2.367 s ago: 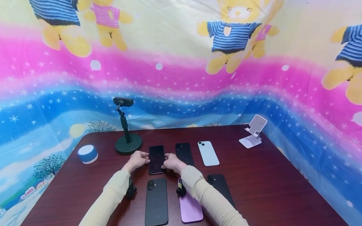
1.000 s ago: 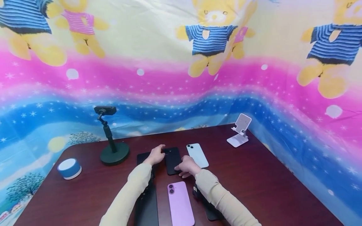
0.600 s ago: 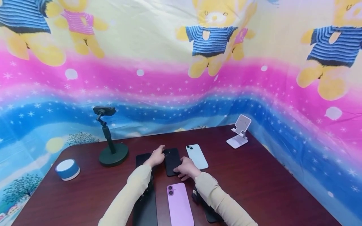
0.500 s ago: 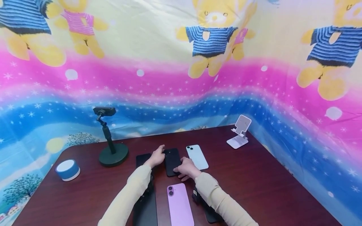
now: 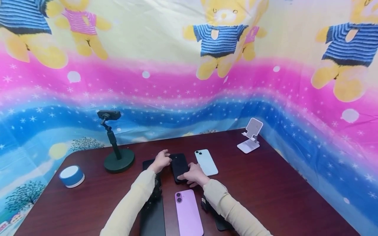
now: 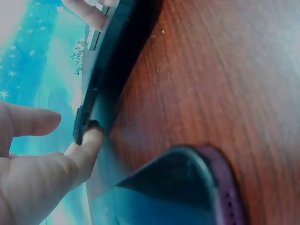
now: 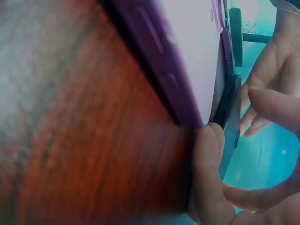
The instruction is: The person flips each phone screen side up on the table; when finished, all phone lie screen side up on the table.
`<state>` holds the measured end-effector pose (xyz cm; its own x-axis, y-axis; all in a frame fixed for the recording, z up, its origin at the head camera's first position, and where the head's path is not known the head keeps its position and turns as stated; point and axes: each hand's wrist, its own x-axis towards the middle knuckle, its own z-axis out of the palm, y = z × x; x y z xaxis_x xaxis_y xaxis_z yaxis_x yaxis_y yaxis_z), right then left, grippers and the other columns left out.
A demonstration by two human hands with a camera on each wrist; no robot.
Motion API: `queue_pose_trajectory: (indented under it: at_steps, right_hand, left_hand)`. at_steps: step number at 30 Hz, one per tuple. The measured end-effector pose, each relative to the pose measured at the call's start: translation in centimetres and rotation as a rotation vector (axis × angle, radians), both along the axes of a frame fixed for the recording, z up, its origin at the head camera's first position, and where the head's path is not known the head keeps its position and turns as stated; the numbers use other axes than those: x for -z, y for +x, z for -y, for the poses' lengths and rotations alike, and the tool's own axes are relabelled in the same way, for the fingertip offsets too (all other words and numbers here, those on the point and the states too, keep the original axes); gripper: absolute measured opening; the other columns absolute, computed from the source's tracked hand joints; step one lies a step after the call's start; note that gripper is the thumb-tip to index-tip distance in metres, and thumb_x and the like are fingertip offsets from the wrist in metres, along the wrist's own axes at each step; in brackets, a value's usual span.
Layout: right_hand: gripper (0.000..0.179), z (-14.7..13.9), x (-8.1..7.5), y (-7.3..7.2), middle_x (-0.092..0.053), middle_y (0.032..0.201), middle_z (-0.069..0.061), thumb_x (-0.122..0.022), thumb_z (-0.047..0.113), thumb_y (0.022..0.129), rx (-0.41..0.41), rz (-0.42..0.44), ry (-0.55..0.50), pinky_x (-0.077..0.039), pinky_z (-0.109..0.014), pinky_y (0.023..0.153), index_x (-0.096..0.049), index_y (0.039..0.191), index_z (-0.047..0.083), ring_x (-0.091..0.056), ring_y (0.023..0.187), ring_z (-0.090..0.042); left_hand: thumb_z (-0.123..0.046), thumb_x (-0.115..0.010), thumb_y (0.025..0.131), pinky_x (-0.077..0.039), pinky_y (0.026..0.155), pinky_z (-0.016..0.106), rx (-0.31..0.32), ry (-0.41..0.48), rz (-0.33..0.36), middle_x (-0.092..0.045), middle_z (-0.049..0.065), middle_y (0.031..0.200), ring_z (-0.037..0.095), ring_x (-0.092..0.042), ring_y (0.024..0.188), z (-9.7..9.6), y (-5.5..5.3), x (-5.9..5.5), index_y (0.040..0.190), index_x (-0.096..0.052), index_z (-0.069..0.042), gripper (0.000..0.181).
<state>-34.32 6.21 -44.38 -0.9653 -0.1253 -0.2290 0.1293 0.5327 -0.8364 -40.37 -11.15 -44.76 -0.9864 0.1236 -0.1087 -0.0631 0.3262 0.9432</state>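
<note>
Both hands are at the black smartphone (image 5: 179,165), which lies back up in the middle of the group. My left hand (image 5: 160,161) holds its far left corner; in the left wrist view a fingertip (image 6: 93,136) is tucked against the phone's underside while another finger stays off it. My right hand (image 5: 195,175) grips the near right corner, one finger low at the edge and the thumb (image 7: 272,105) above. A dark gap shows under the phone's edge in the left wrist view. Left of it, a face-up smartphone (image 5: 147,164) is partly hidden by my left hand.
A white smartphone (image 5: 206,163) lies to the right, a purple one (image 5: 189,213) in front. Dark smartphones (image 5: 155,216) lie under both forearms. Behind stand a green phone stand (image 5: 119,160) and a white folding stand (image 5: 249,146). A blue-and-white roll (image 5: 72,177) is far left.
Both hands have left the face-up smartphone for the black one on its right, and the head view has turned right. Lately, the black smartphone has shifted slightly left, its near edge showing more.
</note>
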Motion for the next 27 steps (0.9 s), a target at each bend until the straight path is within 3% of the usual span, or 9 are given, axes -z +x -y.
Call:
queue_pose_trajectory:
  at_steps: [4, 11, 18, 27]
  right_hand:
    - [0.081, 0.05, -0.05, 0.25, -0.036, 0.131, -0.028, -0.083, 0.028, 0.073, -0.02, -0.005, 0.003, -0.058, -0.039, 0.057, -0.041, 0.133, -0.006, -0.065, 0.069, -0.023]
    - [0.086, 0.0, 0.17, 0.4, -0.04, 0.123, -0.021, -0.086, 0.039, 0.067, -0.041, -0.031, 0.021, -0.057, -0.038, 0.058, -0.044, 0.129, -0.004, -0.061, 0.068, -0.022]
    - [0.085, 0.02, 0.04, 0.44, -0.042, 0.119, -0.02, -0.085, 0.034, 0.067, -0.063, -0.085, 0.068, -0.056, -0.036, 0.053, -0.045, 0.13, -0.007, -0.06, 0.063, -0.021]
    - [0.081, -0.15, 0.2, 0.37, -0.042, 0.118, -0.021, -0.085, 0.032, 0.068, -0.054, -0.079, 0.059, -0.057, -0.037, 0.054, -0.046, 0.127, -0.007, -0.059, 0.066, -0.021]
  left_hand:
    - [0.014, -0.044, 0.088, -0.049, 0.097, 0.046, -0.023, 0.057, 0.016, -0.034, 0.035, 0.143, 0.044, -0.05, 0.122, 0.38, -0.05, 0.3, 0.145, -0.021, 0.014, 0.061]
    - [0.014, -0.043, 0.088, -0.041, 0.104, 0.051, -0.011, 0.129, 0.037, -0.027, 0.036, 0.147, 0.045, -0.043, 0.128, 0.63, -0.16, 0.28, 0.144, -0.021, 0.017, 0.06]
    - [0.014, -0.039, 0.089, -0.033, 0.11, 0.051, 0.006, 0.249, 0.088, -0.017, 0.034, 0.151, 0.041, -0.033, 0.135, 0.71, -0.02, 0.26, 0.145, -0.018, 0.015, 0.06]
    - [0.014, -0.034, 0.093, -0.022, 0.115, 0.05, 0.015, 0.42, 0.141, -0.003, 0.034, 0.154, 0.042, -0.015, 0.143, 0.73, 0.16, 0.42, 0.147, -0.009, 0.015, 0.06]
